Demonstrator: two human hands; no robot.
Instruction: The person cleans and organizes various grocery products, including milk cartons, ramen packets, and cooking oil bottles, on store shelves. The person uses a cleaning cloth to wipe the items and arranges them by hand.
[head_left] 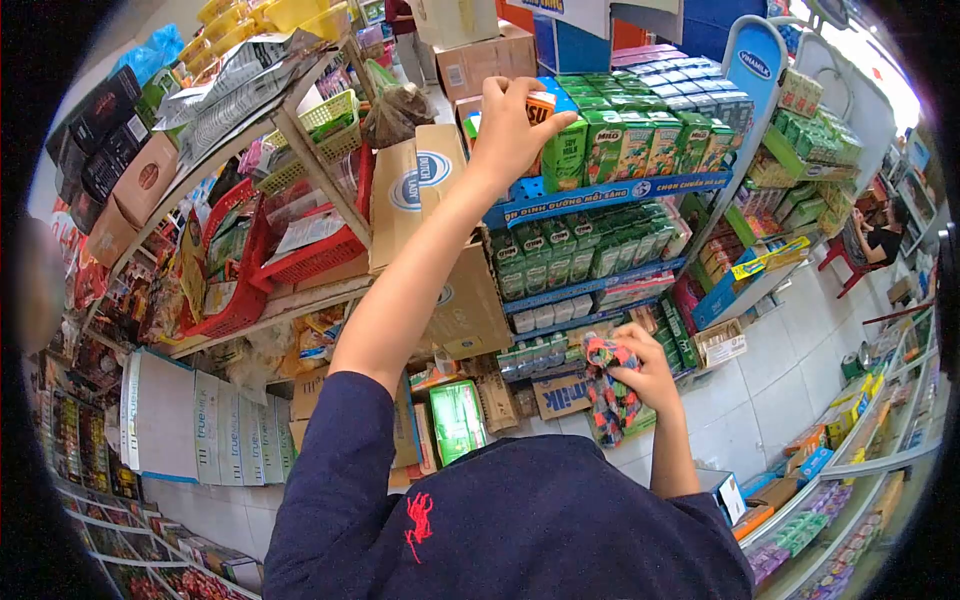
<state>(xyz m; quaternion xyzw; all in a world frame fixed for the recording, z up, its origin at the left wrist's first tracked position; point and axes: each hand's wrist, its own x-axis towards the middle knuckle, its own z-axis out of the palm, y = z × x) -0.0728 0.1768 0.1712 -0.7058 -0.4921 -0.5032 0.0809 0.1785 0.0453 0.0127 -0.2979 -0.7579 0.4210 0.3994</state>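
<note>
"MILO" on cartons (606, 145); "VINAMILK" on blue panel (752, 72)

Left hand (505, 125) covers part of the orange-labelled carton (541, 106); we read only "SU" and cannot tell whether the fingers grip it. Right hand (650, 378): how far its fingers reach behind the patterned cloth (606, 395), we cannot see. Top edge crops the standing person (403, 28). Blurred shape (38, 285) at far left, unidentified by us. Print on the green packs (815, 137), upper right: too small.
</note>
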